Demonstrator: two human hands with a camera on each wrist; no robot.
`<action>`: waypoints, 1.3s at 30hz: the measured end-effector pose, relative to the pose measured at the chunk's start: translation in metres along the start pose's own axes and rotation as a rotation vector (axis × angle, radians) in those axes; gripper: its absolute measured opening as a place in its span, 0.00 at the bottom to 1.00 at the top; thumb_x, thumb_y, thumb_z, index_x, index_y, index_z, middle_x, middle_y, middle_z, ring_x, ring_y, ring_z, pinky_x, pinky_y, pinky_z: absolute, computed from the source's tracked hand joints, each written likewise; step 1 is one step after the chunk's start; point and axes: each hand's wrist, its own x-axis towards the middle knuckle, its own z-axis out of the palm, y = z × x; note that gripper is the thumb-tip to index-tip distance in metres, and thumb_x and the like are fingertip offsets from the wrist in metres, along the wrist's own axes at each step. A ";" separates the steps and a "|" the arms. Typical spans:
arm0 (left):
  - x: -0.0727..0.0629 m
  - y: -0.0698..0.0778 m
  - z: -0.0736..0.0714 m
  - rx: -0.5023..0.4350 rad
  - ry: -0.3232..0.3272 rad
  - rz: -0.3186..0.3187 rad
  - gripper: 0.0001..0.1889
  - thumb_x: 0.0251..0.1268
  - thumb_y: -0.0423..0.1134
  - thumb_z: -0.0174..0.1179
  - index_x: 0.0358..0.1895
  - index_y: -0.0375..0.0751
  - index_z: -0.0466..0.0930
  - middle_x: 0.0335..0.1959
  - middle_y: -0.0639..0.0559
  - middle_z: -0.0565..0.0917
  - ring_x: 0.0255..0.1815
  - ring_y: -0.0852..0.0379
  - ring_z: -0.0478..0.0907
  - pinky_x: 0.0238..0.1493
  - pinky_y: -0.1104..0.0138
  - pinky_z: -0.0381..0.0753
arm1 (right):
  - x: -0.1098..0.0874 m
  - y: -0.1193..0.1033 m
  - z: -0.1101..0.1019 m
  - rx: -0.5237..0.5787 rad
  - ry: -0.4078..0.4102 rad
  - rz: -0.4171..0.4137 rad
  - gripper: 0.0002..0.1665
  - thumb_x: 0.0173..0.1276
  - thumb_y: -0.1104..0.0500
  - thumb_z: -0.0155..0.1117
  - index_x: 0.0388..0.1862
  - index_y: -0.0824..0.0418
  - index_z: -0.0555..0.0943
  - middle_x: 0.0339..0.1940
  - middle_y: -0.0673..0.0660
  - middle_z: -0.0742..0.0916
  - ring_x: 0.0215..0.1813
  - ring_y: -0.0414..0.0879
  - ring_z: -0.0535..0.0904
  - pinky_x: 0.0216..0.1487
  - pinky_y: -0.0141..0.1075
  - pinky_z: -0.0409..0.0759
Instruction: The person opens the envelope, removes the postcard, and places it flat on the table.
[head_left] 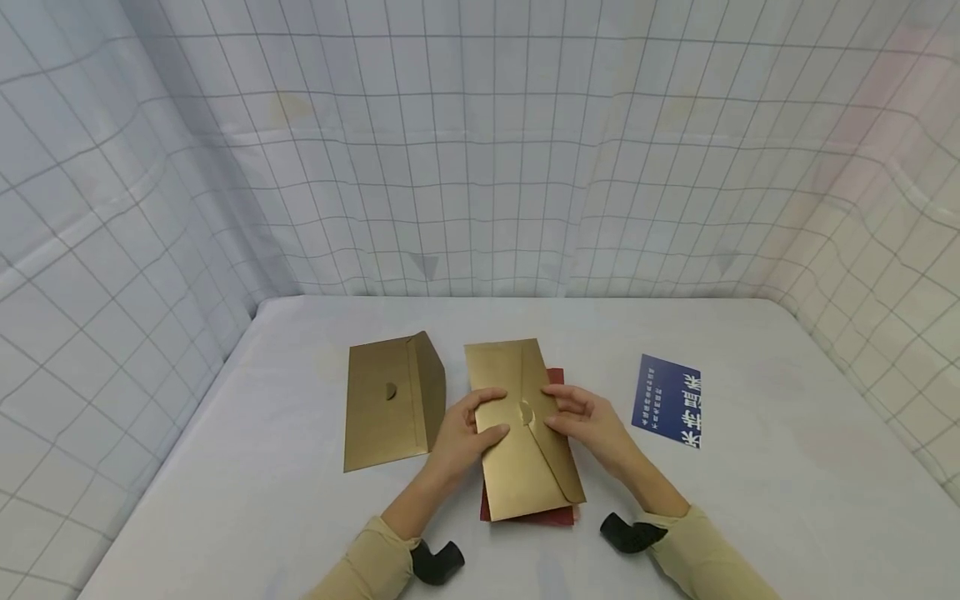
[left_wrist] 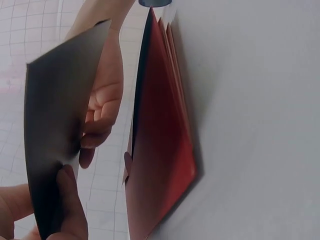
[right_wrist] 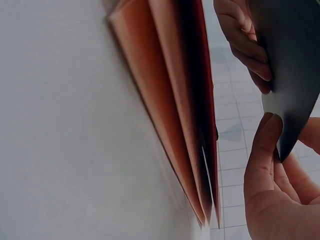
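Observation:
A gold envelope [head_left: 517,475], its flap side up, is held between both hands. My left hand [head_left: 467,433] grips its left edge, thumb and fingers apart along it. The right hand [head_left: 590,422] pinches the opposite edge near the flap's tab. From the left wrist view the envelope's dark underside [left_wrist: 60,110] hangs above a stack of red envelopes [left_wrist: 162,150], with space between them. Most of that stack is hidden in the head view. In the right wrist view, the right thumb and fingers [right_wrist: 265,145] take hold of the envelope's corner.
Left of the hands lies a second gold envelope [head_left: 378,425] with its flap raised. A blue card [head_left: 663,400] with white lettering lies to the right. Black camera mounts [head_left: 438,562] stick out from both wrists. White gridded curtains [head_left: 480,167] enclose the table [head_left: 285,517].

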 end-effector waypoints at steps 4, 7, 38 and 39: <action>-0.002 -0.001 0.006 -0.001 0.044 0.027 0.25 0.59 0.22 0.55 0.62 0.31 0.66 0.56 0.28 0.75 0.48 0.52 0.81 0.40 0.71 0.82 | -0.001 -0.001 0.002 -0.003 -0.018 -0.003 0.35 0.59 0.60 0.67 0.66 0.60 0.68 0.63 0.66 0.76 0.59 0.48 0.78 0.51 0.28 0.77; -0.003 -0.002 0.010 -0.009 0.072 0.036 0.26 0.59 0.22 0.55 0.62 0.32 0.65 0.57 0.28 0.75 0.50 0.49 0.81 0.41 0.71 0.82 | 0.000 -0.001 0.003 -0.003 -0.035 -0.019 0.38 0.58 0.60 0.68 0.67 0.59 0.66 0.67 0.65 0.73 0.63 0.55 0.74 0.52 0.28 0.77; -0.007 -0.003 0.021 -0.009 0.186 0.060 0.27 0.57 0.23 0.57 0.62 0.31 0.66 0.54 0.28 0.77 0.50 0.45 0.80 0.40 0.71 0.81 | -0.003 -0.002 0.008 -0.197 -0.050 -0.211 0.40 0.58 0.64 0.66 0.69 0.61 0.63 0.70 0.64 0.69 0.66 0.57 0.68 0.56 0.21 0.69; -0.007 -0.003 0.021 -0.009 0.184 0.064 0.27 0.57 0.23 0.57 0.62 0.31 0.66 0.53 0.28 0.77 0.50 0.46 0.80 0.40 0.72 0.81 | -0.003 -0.002 0.008 -0.200 -0.050 -0.218 0.40 0.59 0.64 0.66 0.69 0.61 0.63 0.70 0.64 0.69 0.66 0.57 0.68 0.56 0.21 0.69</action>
